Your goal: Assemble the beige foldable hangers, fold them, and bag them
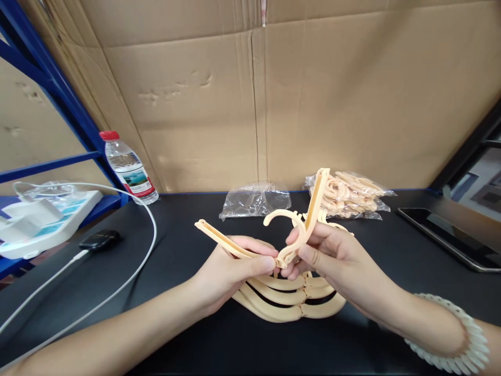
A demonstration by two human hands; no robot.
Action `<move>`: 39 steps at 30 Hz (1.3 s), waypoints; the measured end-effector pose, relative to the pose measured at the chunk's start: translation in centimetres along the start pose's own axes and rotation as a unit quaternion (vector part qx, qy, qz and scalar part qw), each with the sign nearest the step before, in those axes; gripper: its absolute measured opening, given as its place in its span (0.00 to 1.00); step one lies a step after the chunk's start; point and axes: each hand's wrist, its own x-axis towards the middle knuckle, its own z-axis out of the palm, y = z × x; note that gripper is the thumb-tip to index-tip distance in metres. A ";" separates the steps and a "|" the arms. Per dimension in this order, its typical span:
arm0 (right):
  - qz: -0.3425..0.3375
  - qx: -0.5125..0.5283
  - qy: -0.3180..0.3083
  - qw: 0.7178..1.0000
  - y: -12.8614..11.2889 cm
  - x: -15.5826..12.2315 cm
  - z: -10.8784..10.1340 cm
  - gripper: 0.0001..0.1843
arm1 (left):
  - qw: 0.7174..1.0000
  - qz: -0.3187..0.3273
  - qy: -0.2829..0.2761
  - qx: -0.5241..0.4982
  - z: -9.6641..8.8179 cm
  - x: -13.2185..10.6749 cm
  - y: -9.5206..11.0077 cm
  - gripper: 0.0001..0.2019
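Between both hands is a cream plastic folding clothes hanger point(317, 198), its hook curling up to the left and its two arms angled apart. My left hand point(238, 263) pinches the left arm close to the centre joint. Around the right arm and the base of the hook, the fingers of my right hand point(329, 250) are closed. Below the hands, several more cream hangers point(274, 310) lie on the black table, partly hidden by the hands.
Plastic-wrapped hangers point(356, 193) lie at the back right beside an empty clear bag point(254, 201). A tablet point(450, 237) rests at the right. On the left are a water bottle point(131, 169), a power strip point(74, 214), a black adapter point(99, 240) and a white cable point(152, 235). Cardboard point(188, 109) stands behind.
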 end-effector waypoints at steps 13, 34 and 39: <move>0.039 0.082 -0.018 0.996 0.3 -0.3 0.0 0.08 | 0.995 -0.023 -0.006 -0.101 -0.2 0.0 -0.5 0.07; 0.051 0.085 -0.049 0.994 0.5 -0.5 0.4 0.06 | 0.994 -0.048 -0.058 -0.074 -0.5 0.0 0.3 0.04; 0.044 0.060 -0.037 0.997 0.5 -0.4 0.4 0.09 | 0.997 -0.033 -0.056 -0.046 -0.3 0.0 0.6 0.03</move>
